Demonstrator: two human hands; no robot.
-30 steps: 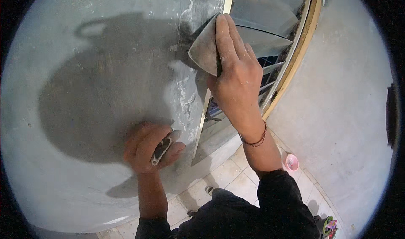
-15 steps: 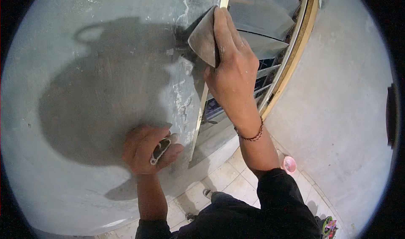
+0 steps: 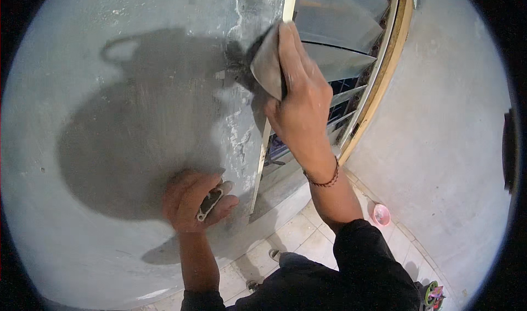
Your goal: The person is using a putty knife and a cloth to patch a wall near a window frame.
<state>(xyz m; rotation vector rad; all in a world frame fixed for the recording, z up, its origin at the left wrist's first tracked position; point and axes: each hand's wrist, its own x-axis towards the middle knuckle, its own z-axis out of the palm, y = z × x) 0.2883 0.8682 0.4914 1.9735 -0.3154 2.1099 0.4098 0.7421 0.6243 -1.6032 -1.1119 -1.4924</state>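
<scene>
Pressing sanding pad (image 3: 267,64) to wall (image 3: 110,118), right hand (image 3: 299,99) fingers clamped, left hand (image 3: 195,201) gripping scraper (image 3: 209,204).

Pale tiled floor (image 3: 299,234) below a grey wall, with a small pink bowl (image 3: 381,215) resting on the tiles.

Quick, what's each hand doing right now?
Left hand: closed around a small dark tool, resting against the grey wall.
Right hand: gripping a flat grey sanding pad.
</scene>
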